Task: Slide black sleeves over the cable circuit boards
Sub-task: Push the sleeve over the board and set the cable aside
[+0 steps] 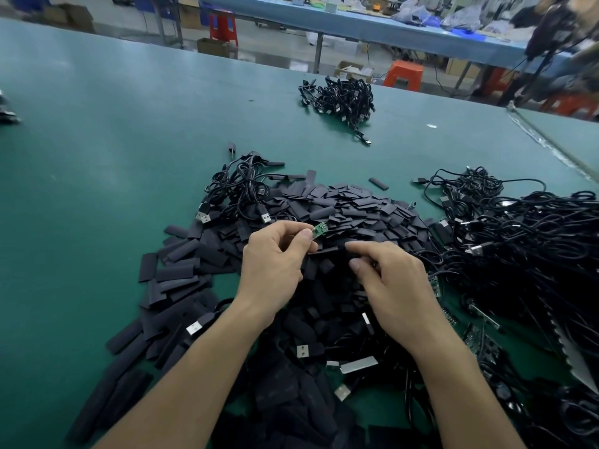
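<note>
My left hand [275, 257] is pinching the little green circuit board [320, 230] between thumb and fingertips. My right hand [392, 280] has its fingers curled on a black sleeve [325, 251], just below the board. Both are over the big sleeve pile [356, 205] on the green table [97, 157], with a cable tangle [534, 238] to the right.

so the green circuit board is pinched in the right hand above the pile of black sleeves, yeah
Not quite. The head view shows the green circuit board pinched in the left hand, not the right. The right hand seems to grip a black sleeve instead. The rest holds: the board is above the pile of black sleeves.
</note>
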Action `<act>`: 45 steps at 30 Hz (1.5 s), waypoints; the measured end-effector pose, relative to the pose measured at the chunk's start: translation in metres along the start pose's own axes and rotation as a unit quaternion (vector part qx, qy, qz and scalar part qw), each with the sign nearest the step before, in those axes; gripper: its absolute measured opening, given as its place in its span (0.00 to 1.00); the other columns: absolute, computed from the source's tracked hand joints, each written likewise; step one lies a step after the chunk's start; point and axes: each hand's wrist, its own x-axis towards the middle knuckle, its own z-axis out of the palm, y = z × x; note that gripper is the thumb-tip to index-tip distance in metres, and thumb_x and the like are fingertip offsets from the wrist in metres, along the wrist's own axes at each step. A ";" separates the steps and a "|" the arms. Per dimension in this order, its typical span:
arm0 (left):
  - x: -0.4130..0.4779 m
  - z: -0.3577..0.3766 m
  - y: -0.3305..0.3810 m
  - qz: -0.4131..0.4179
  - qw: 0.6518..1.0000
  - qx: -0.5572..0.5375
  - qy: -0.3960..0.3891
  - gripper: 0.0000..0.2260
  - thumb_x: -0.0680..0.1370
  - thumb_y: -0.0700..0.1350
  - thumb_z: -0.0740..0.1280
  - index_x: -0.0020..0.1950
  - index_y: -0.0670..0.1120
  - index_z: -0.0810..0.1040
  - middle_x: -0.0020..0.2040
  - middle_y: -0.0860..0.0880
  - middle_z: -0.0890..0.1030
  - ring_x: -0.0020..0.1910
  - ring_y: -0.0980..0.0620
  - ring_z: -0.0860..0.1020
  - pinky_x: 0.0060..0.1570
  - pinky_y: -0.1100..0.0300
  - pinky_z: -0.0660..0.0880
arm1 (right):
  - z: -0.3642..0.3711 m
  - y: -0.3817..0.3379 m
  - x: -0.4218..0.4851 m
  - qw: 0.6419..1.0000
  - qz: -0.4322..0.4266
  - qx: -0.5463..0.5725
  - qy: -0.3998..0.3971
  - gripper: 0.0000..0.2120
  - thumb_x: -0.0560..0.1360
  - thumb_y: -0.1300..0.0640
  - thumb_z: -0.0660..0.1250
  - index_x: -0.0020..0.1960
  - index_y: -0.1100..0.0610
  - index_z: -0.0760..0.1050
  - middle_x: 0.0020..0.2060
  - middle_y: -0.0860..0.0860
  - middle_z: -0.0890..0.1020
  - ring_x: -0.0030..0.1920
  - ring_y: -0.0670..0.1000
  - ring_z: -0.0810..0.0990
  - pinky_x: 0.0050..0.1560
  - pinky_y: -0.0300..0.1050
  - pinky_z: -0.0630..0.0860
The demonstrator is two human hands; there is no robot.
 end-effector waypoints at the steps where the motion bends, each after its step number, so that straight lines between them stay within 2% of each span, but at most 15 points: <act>1: 0.000 0.000 0.000 0.000 1.000 0.001 0.000 0.05 0.81 0.45 0.67 0.49 0.53 0.82 0.39 0.53 0.85 0.25 0.62 0.74 0.26 0.68 0.70 | -0.001 0.000 0.001 1.000 0.002 0.004 0.002 0.15 0.81 0.59 0.65 0.67 0.51 0.77 0.53 0.42 0.78 0.55 0.41 0.75 0.54 0.25 0.65; 3: -0.001 0.000 0.000 0.001 1.000 0.002 -0.002 0.05 0.81 0.45 0.67 0.48 0.53 0.82 0.39 0.54 0.85 0.26 0.62 0.74 0.26 0.67 0.70 | -0.001 0.003 0.001 1.000 0.008 0.007 0.003 0.16 0.82 0.59 0.62 0.68 0.53 0.76 0.55 0.45 0.77 0.56 0.41 0.73 0.53 0.21 0.64; 6: -0.001 0.000 0.001 -0.001 1.000 0.003 -0.007 0.05 0.81 0.44 0.67 0.48 0.52 0.82 0.38 0.54 0.85 0.26 0.62 0.74 0.26 0.67 0.70 | 0.000 0.006 -0.001 1.000 0.009 -0.002 0.005 0.12 0.82 0.59 0.62 0.63 0.54 0.79 0.51 0.46 0.77 0.50 0.40 0.75 0.48 0.23 0.66; 11: -0.002 0.000 0.001 -0.010 1.000 -0.016 -0.017 0.05 0.81 0.44 0.67 0.49 0.51 0.83 0.38 0.53 0.85 0.24 0.59 0.72 0.24 0.67 0.68 | 0.001 0.008 -0.001 0.999 0.005 0.013 0.041 0.06 0.79 0.59 0.67 0.54 0.52 0.82 0.48 0.43 0.79 0.48 0.38 0.77 0.47 0.27 0.68; 14: -0.003 0.000 0.002 -0.010 0.999 -0.014 -0.029 0.05 0.80 0.45 0.68 0.49 0.53 0.83 0.39 0.53 0.85 0.26 0.59 0.73 0.25 0.67 0.69 | -0.001 0.007 -0.002 0.997 0.004 0.038 0.063 0.05 0.77 0.59 0.70 0.50 0.51 0.83 0.41 0.39 0.81 0.43 0.37 0.79 0.43 0.26 0.71; 19: -0.003 -0.001 0.001 -0.008 0.999 -0.007 -0.041 0.04 0.80 0.46 0.69 0.49 0.54 0.83 0.41 0.54 0.86 0.26 0.59 0.73 0.25 0.67 0.69 | -0.002 0.007 -0.002 0.995 0.007 0.093 0.043 0.07 0.72 0.60 0.76 0.44 0.48 0.83 0.34 0.38 0.83 0.40 0.35 0.80 0.41 0.24 0.71; 22: -0.003 -0.001 0.000 -0.009 0.999 -0.008 -0.049 0.03 0.78 0.48 0.70 0.48 0.55 0.84 0.41 0.53 0.86 0.26 0.60 0.73 0.26 0.67 0.69 | -0.003 0.007 -0.001 0.983 0.018 0.178 0.033 0.10 0.68 0.60 0.80 0.42 0.47 0.83 0.35 0.41 0.84 0.38 0.39 0.83 0.40 0.28 0.75; 26: -0.005 -0.004 0.002 -0.002 0.998 -0.007 -0.061 0.08 0.72 0.53 0.76 0.48 0.55 0.84 0.43 0.54 0.86 0.39 0.58 0.82 0.40 0.65 0.78 | -0.003 0.008 0.002 0.961 0.031 0.264 0.080 0.09 0.66 0.60 0.80 0.40 0.48 0.84 0.36 0.46 0.85 0.37 0.47 0.84 0.42 0.40 0.81; 28: -0.006 -0.004 0.003 -0.004 0.997 -0.019 -0.079 0.10 0.71 0.50 0.79 0.50 0.52 0.84 0.44 0.52 0.86 0.45 0.53 0.84 0.48 0.62 0.81 | -0.004 0.009 0.003 0.949 0.035 0.300 0.095 0.09 0.68 0.61 0.79 0.42 0.48 0.84 0.37 0.48 0.86 0.39 0.49 0.85 0.44 0.43 0.82; 30: -0.007 -0.004 0.006 -0.011 0.995 -0.039 -0.094 0.11 0.72 0.46 0.79 0.52 0.49 0.83 0.45 0.48 0.87 0.46 0.49 0.85 0.50 0.58 0.82 | -0.005 0.009 0.004 0.942 0.027 0.324 0.089 0.10 0.69 0.62 0.78 0.44 0.47 0.84 0.39 0.48 0.86 0.40 0.48 0.85 0.45 0.43 0.81; 34: -0.007 -0.004 0.009 -0.020 0.991 -0.076 -0.112 0.10 0.73 0.39 0.77 0.52 0.47 0.83 0.42 0.46 0.86 0.41 0.54 0.82 0.45 0.63 0.80 | -0.003 0.005 0.003 0.953 -0.010 0.295 0.069 0.11 0.71 0.63 0.76 0.44 0.47 0.83 0.39 0.46 0.86 0.40 0.45 0.84 0.43 0.35 0.78; 38: -0.007 -0.003 0.009 -0.022 0.991 -0.071 -0.115 0.09 0.73 0.37 0.76 0.51 0.47 0.83 0.44 0.42 0.86 0.41 0.53 0.82 0.44 0.63 0.80 | -0.001 0.003 0.000 0.983 -0.041 0.169 0.062 0.16 0.69 0.57 0.79 0.54 0.44 0.82 0.44 0.41 0.82 0.45 0.44 0.80 0.44 0.31 0.74; 41: -0.006 -0.003 0.007 -0.027 0.990 -0.069 -0.118 0.08 0.73 0.38 0.76 0.50 0.47 0.83 0.44 0.40 0.85 0.40 0.50 0.82 0.43 0.61 0.80 | 0.001 0.000 -0.001 0.991 -0.095 0.050 0.073 0.18 0.68 0.56 0.80 0.57 0.50 0.83 0.48 0.42 0.83 0.49 0.42 0.80 0.52 0.39 0.77; 43: -0.005 -0.004 0.005 -0.024 0.990 -0.062 -0.124 0.06 0.74 0.41 0.76 0.49 0.48 0.84 0.43 0.41 0.86 0.40 0.50 0.83 0.44 0.60 0.80 | 0.002 -0.001 -0.001 0.989 -0.111 0.025 0.097 0.16 0.69 0.56 0.79 0.56 0.52 0.84 0.47 0.45 0.84 0.49 0.46 0.82 0.51 0.45 0.79; 45: -0.005 -0.003 0.006 -0.014 0.992 -0.047 -0.116 0.02 0.77 0.46 0.73 0.47 0.49 0.84 0.41 0.46 0.86 0.38 0.53 0.84 0.41 0.61 0.80 | 0.002 0.000 0.000 0.987 -0.104 0.044 0.111 0.16 0.69 0.56 0.79 0.56 0.51 0.84 0.46 0.44 0.84 0.48 0.45 0.82 0.49 0.42 0.78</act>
